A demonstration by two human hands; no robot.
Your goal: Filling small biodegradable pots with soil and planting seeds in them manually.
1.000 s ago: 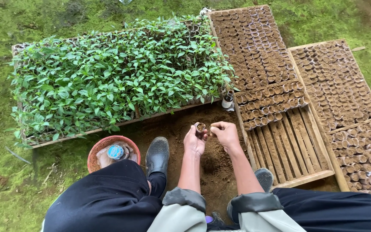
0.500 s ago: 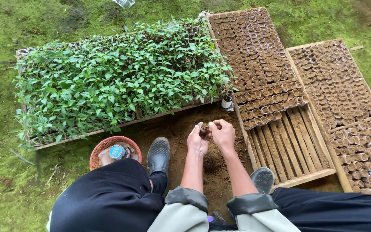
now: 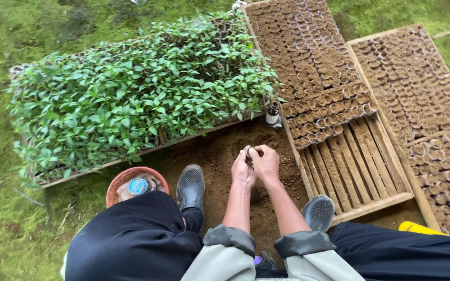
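**Pot held over the soil**

The pot (image 3: 248,154), a small soil-filled cup, sat upright in my left hand (image 3: 242,170), fingers curled round it above the loose soil (image 3: 220,156), so any spill would land there. My right hand (image 3: 266,163) touched its rim, fingers pinched together over the top. The slatted tray (image 3: 358,171) lay just beside my right arm, its bare slats within reach; the seedlings (image 3: 131,93) stood beyond.

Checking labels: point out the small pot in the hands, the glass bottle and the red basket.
small pot (image 3: 247,152), head view, rim showing between hands.
glass bottle (image 3: 272,113), head view, body.
red basket (image 3: 114,186), head view, left rim.
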